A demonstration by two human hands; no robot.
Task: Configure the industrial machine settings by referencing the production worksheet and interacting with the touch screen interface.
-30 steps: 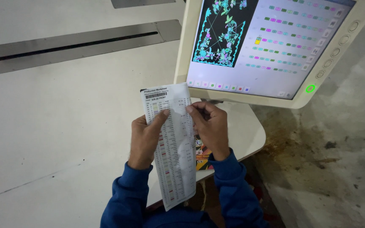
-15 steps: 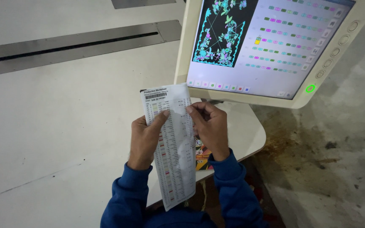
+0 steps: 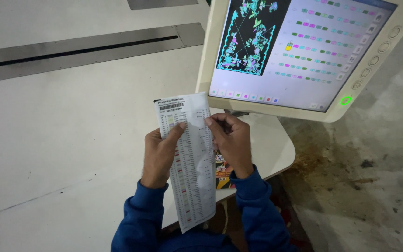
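I hold a long, narrow white paper sheet [image 3: 190, 186] with a barcode at its top and columns of small coloured marks. My left hand [image 3: 159, 154] grips its left edge with the thumb laid across the front. My right hand [image 3: 232, 142] pinches the right edge near the top. Both sleeves are blue. The sheet hangs upright over the front edge of a white table [image 3: 71, 140].
A cream-framed touch screen [image 3: 295, 51] stands tilted just above my hands, showing a floral pattern on black and rows of coloured blocks; a green light glows at its corner. A small colourful packet [image 3: 222, 172] lies under my right wrist. Grey metal rails [image 3: 80, 49] cross the table. Stained concrete floor [image 3: 364, 186] lies right.
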